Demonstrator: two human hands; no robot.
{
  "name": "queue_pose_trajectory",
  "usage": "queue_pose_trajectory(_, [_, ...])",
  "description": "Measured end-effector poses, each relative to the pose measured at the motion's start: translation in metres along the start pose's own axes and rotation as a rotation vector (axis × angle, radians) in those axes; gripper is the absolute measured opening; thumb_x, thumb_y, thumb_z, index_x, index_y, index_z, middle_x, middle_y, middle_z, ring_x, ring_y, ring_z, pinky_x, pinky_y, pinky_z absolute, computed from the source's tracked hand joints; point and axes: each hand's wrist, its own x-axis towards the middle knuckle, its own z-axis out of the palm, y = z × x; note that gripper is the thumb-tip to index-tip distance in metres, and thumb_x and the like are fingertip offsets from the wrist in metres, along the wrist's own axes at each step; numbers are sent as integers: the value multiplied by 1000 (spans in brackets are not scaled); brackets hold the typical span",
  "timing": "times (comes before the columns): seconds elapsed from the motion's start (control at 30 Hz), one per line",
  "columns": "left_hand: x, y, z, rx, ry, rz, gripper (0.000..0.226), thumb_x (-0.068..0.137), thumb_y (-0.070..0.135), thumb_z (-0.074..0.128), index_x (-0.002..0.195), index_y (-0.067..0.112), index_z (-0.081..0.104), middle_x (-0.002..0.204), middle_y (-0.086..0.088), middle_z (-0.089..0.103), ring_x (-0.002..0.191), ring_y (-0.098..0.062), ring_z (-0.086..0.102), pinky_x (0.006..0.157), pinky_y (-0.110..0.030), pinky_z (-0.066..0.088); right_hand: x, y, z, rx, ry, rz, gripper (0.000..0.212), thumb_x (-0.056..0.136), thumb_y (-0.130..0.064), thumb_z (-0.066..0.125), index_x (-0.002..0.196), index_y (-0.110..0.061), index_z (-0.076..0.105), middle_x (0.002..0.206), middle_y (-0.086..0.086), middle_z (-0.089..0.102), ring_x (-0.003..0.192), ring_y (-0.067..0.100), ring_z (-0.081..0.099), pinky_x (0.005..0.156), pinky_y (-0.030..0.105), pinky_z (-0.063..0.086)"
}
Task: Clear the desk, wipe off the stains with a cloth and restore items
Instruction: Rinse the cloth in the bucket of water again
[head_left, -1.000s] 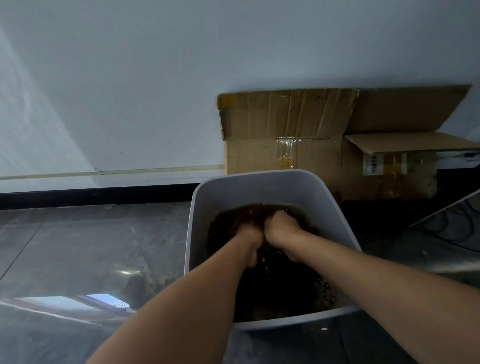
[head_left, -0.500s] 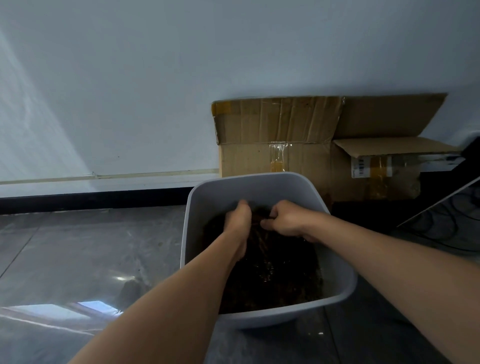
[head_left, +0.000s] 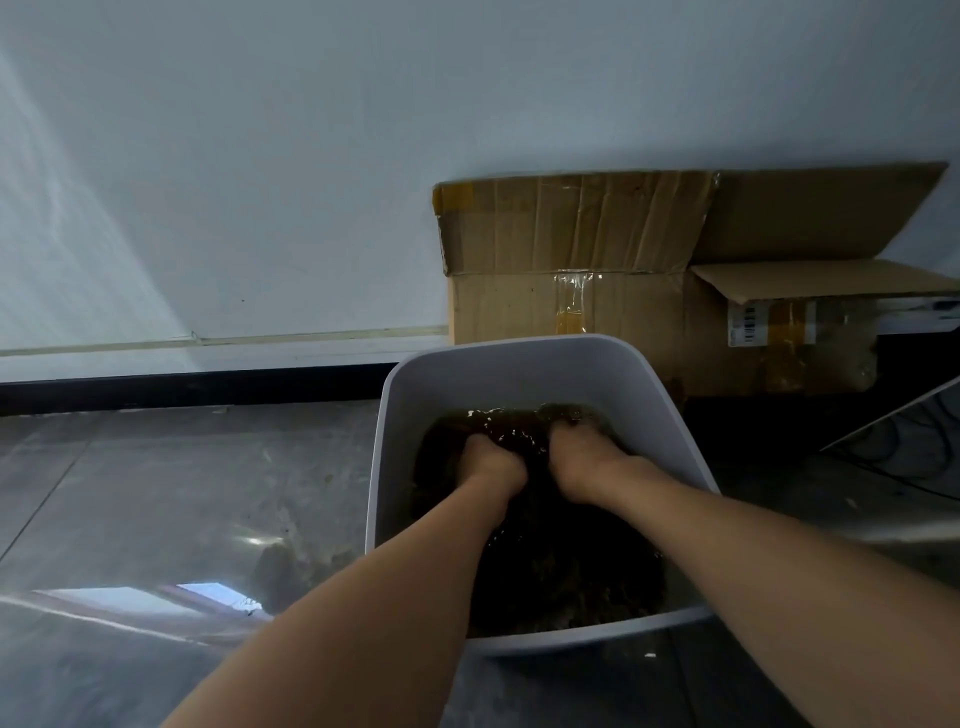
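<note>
Where the white wall (head_left: 260, 156) meets the grey floor (head_left: 156, 493) at far left, a black skirting strip (head_left: 182, 387) runs along the base. Nearer the camera the glossy floor shows a bright reflection (head_left: 208, 592) and a dark wet patch (head_left: 280, 566) just beside the basin. This pale plastic basin (head_left: 379, 467) stands on the floor and holds dark brown water (head_left: 613, 597). The left hand (head_left: 488, 460) is sunk in the far half of the basin, its fingers curled tight round a bunch of the dark cloth (head_left: 519, 431), whose wet folds break the water between and beyond the two hands. The right hand (head_left: 582, 457), just beside the left, has its fingers bent down into the same cloth and grips it, with the fingertips hidden in the folds. Behind the basin an opened cardboard box (head_left: 571, 270) sits against the wall with its flaps up and a barcode label (head_left: 748, 325) on its front. At far right, dark cables (head_left: 909, 452) lie on the floor.
</note>
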Motion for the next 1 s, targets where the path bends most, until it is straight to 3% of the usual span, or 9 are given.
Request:
queue_pose_trajectory(0.1, [0,-5,2,165,-90,17,26,100,20,54,121,6,55,120,-11,59,109,-25,59,82,-28,48,5,-4,9,-22,-75,-3,39,96,-6,53,135,-5,50,140,19,49,123,32,55,105,37,45])
queue_pose_trajectory(0.2, [0,-5,5,-66,-367,-97,29,105,30,45,112,7,62,109,-11,64,97,-25,63,77,-30,54,7,-8,15,97,-66,27,31,96,-12,56,126,-6,58,130,15,58,119,29,57,98,32,45])
queue_pose_trajectory(0.27, [-8,0,2,-243,-395,-157,29,104,26,45,97,5,65,88,-14,66,73,-24,61,61,-29,51,3,-11,13,277,2,83,21,97,-13,52,114,-6,62,116,13,63,105,28,62,81,30,49])
queue_pose_trajectory(0.4, [-8,6,-7,-519,-248,-196,24,103,22,40,97,7,58,89,-15,62,65,-25,55,48,-24,44,-15,-34,6,670,48,138,25,103,-28,42,101,-7,56,93,14,61,66,24,57,43,24,41])
queue_pose_trajectory(0.6, [-32,20,-18,-529,-449,-135,32,101,28,51,71,17,51,45,1,50,33,-9,43,33,-13,25,-8,-14,-10,559,315,125,35,106,-20,28,79,-12,49,86,6,55,69,15,51,72,33,42])
queue_pose_trajectory(0.7, [-28,20,-16,-500,-372,-156,21,98,25,51,78,18,52,58,1,47,41,-8,37,34,-10,17,-3,1,-9,412,246,57,30,108,-23,26,103,-14,54,108,7,61,91,18,55,88,36,44])
queue_pose_trajectory(0.8, [-14,9,-7,-341,-142,-49,14,95,20,58,96,7,62,76,-9,60,52,-18,52,37,-17,36,-4,5,0,101,80,-41,29,105,-28,42,115,-10,63,119,14,64,107,28,61,94,37,47])
queue_pose_trajectory(0.9, [-5,-5,2,70,-11,103,32,94,24,62,120,6,64,118,-15,66,106,-30,65,86,-34,55,-4,-1,4,-107,-16,-30,35,103,-15,42,135,-7,54,139,17,53,126,31,52,108,40,40])
queue_pose_trajectory(1.0, [-5,-8,2,250,-203,142,34,100,23,56,132,10,55,135,-11,57,122,-25,55,99,-29,45,-8,-7,3,-58,-17,-55,41,104,-27,41,139,-9,50,141,15,50,130,32,47,110,37,36])
